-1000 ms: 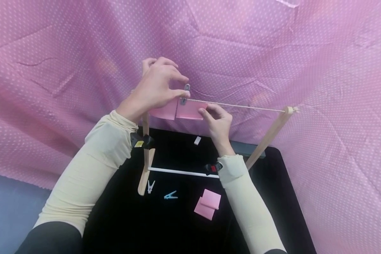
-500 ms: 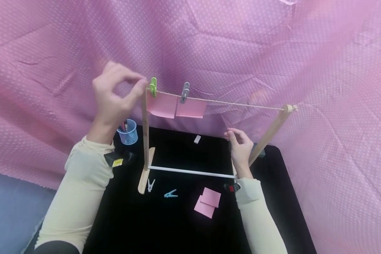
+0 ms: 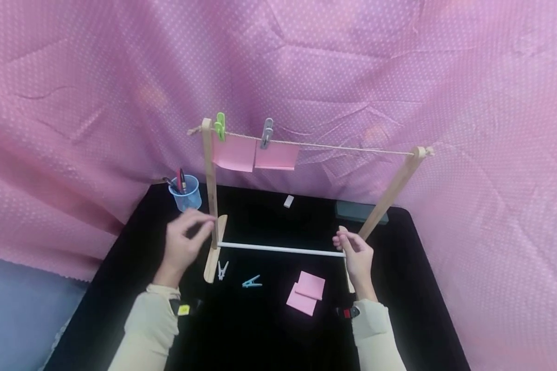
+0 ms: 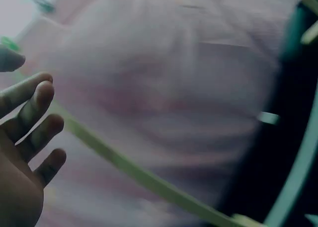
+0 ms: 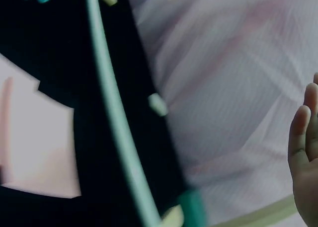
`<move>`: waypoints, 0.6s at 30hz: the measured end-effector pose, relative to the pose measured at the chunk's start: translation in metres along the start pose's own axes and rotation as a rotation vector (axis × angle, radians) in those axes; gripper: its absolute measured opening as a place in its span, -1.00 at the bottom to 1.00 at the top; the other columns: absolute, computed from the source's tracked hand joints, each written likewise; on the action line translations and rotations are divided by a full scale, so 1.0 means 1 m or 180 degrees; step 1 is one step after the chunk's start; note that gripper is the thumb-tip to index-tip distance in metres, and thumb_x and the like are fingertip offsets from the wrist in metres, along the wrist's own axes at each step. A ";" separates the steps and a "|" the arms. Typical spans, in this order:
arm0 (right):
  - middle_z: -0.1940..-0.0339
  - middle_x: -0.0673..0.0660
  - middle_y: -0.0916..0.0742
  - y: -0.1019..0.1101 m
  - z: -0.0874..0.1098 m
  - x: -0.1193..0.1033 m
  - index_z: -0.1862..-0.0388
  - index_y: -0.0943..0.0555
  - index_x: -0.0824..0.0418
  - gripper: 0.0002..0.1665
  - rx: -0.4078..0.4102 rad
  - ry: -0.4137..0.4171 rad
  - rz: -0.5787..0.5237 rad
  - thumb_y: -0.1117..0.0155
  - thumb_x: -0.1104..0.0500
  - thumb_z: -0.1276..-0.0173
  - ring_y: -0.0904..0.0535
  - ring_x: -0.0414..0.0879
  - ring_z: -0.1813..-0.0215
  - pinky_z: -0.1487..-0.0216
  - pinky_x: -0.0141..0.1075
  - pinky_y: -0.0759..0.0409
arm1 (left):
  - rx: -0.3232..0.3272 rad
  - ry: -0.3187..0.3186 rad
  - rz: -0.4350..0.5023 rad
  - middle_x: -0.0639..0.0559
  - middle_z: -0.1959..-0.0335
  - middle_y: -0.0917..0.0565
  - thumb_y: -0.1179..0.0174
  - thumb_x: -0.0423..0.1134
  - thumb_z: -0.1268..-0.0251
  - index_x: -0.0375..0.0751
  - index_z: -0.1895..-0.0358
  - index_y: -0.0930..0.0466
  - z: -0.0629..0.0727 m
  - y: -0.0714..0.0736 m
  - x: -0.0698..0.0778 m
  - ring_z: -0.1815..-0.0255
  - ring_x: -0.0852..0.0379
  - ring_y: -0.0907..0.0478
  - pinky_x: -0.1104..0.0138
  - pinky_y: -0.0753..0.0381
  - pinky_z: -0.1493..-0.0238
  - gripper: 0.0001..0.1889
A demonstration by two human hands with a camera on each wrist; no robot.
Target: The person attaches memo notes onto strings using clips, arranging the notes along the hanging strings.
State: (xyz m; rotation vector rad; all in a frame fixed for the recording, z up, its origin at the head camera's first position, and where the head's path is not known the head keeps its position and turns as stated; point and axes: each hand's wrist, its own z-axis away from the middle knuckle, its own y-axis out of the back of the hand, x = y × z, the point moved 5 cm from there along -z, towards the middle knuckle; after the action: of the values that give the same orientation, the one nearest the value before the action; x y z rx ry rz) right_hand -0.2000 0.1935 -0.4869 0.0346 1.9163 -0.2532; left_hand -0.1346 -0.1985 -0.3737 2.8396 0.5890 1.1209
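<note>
Two pink sticky notes hang side by side on a string (image 3: pixel 343 148); a green clothespin (image 3: pixel 220 127) clips the left note (image 3: pixel 234 153), a grey clothespin (image 3: pixel 266 133) the right note (image 3: pixel 276 156). My left hand (image 3: pixel 182 245) hovers beside the frame's left post, fingers loosely bent around nothing. Near the right post is my right hand (image 3: pixel 356 257), also relaxed and holding nothing. Between the hands on the black table lie a white clothespin (image 3: pixel 222 270), a blue clothespin (image 3: pixel 252 282) and two overlapping pink notes (image 3: pixel 310 285). Both wrist views show bare fingers (image 4: pixel 42 95).
The wooden stand's left post (image 3: pixel 210 185) and right post (image 3: pixel 392 193) are joined low down by a white rod (image 3: pixel 278 249). A blue mesh pen cup (image 3: pixel 185 195) stands at the back left. A white block (image 3: pixel 289 201) and a grey-green box (image 3: pixel 353 211) lie at the back.
Both hands have let go of the grey clothespin and right note, which stay on the string. The left hand went left, then down; the right hand moved right and down.
</note>
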 end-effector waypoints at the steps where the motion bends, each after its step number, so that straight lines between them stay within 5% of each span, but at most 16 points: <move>1: 0.44 -0.06 -0.81 0.004 0.004 0.007 0.15 -0.56 0.73 -0.68 0.0038 -0.0111 0.0028 -0.25 0.36 -0.43 -0.71 -0.24 0.42 0.33 -0.45 -0.65 | -0.0089 0.0175 -0.0023 -0.36 0.44 -0.67 -0.25 -0.71 -0.02 -0.57 0.35 -0.69 0.011 -0.006 -0.006 0.26 0.34 -0.54 0.59 -0.46 0.08 -0.88; 9: 0.44 -0.08 -0.79 0.033 0.052 0.066 0.07 -0.59 0.66 -0.59 0.0467 -0.0875 0.0229 -0.27 0.23 -0.46 -0.71 -0.23 0.39 0.31 -0.41 -0.68 | -0.0580 0.1470 -0.0166 -0.09 0.19 -0.77 -0.37 -0.43 -0.22 -0.25 0.16 -0.77 0.105 -0.060 -0.075 0.09 0.16 -0.59 0.46 -0.49 -0.01 -0.85; 14: 0.38 -0.10 -0.79 0.045 0.075 0.090 -0.04 -0.59 0.59 -0.54 0.0652 -0.1179 0.0286 -0.31 0.16 -0.44 -0.72 -0.22 0.32 0.24 -0.41 -0.68 | -0.0675 0.1775 -0.0245 -0.04 0.03 -0.73 -0.42 -0.43 -0.15 -0.16 0.03 -0.74 0.146 -0.084 -0.095 -0.02 0.09 -0.50 0.26 -0.53 -0.04 -0.71; 18: 0.32 -0.13 -0.78 0.053 0.087 0.099 -0.08 -0.63 0.48 -0.53 0.0689 -0.1257 0.0546 -0.34 0.11 -0.42 -0.70 -0.27 0.26 0.19 -0.46 -0.67 | -0.0733 0.1803 -0.0428 -0.05 -0.06 -0.69 -0.46 -0.45 -0.06 -0.19 -0.03 -0.71 0.168 -0.098 -0.105 -0.13 -0.01 -0.48 0.07 -0.43 -0.25 -0.60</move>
State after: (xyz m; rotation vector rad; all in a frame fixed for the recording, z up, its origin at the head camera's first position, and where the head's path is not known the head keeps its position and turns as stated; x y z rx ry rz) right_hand -0.1467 0.2183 -0.6165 0.2730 1.4780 -0.3245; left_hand -0.1252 -0.1274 -0.5826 2.2420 0.6076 1.8368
